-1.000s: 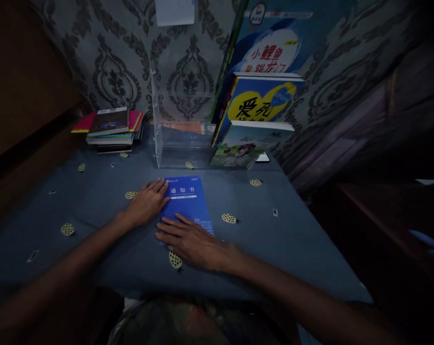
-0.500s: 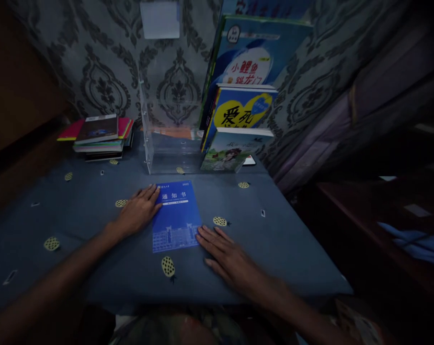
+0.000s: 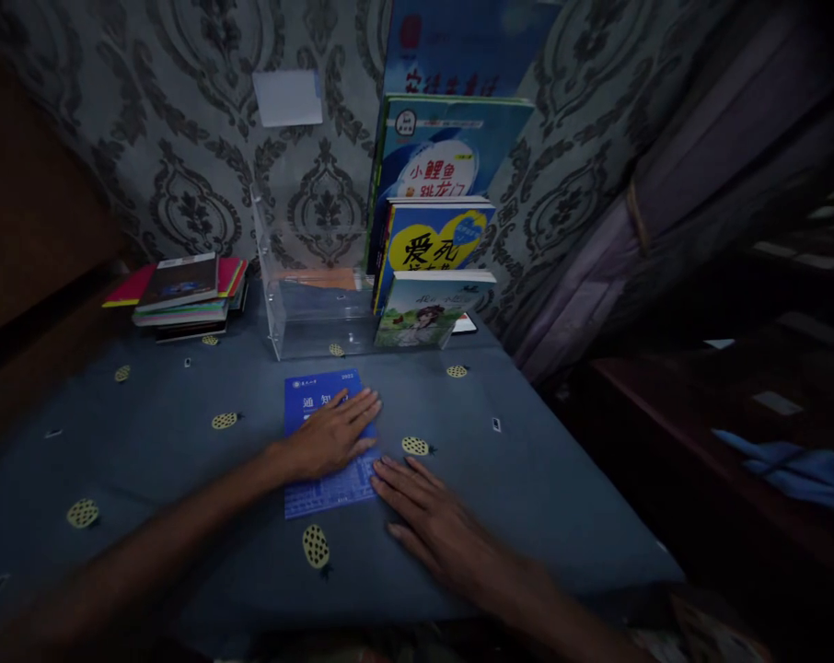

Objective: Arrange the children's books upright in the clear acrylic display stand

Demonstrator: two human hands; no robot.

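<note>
Left hand (image 3: pixel 327 440) is palm-down across the middle of the blue booklet (image 3: pixel 330 494), fingers extended and slightly parted, nothing pinched; right hand (image 3: pixel 434 520) is also flat and unclenched, holding nothing, fingertips at the booklet's lower right edge; can't tell whether they touch the cover or only the cloth beside it. Booklet lies face up on the patterned tablecloth (image 3: pixel 520 497), in front of the clear stand (image 3: pixel 273 313) and near it, not touching.

Risks, my read: a sideways push from the left hand could skew the booklet if the right fingers aren't really bracing that edge; heavy drag could ruck the cloth and carry the booklet along; a long forward slide could run its top edge into the stand; dim light and the left hand over part of the title make a small shift easy to miss.

Around: upright books (image 3: pixel 417 318) fill the stand's right side, so that's the main obstacle ahead; loose book stack (image 3: pixel 182 285) sits at the far left, a bit uneven; phone-like object (image 3: pixel 465 323) pokes out by the stand's right end; curtain (image 3: pixel 583 267) hangs beyond the right edge.
</note>
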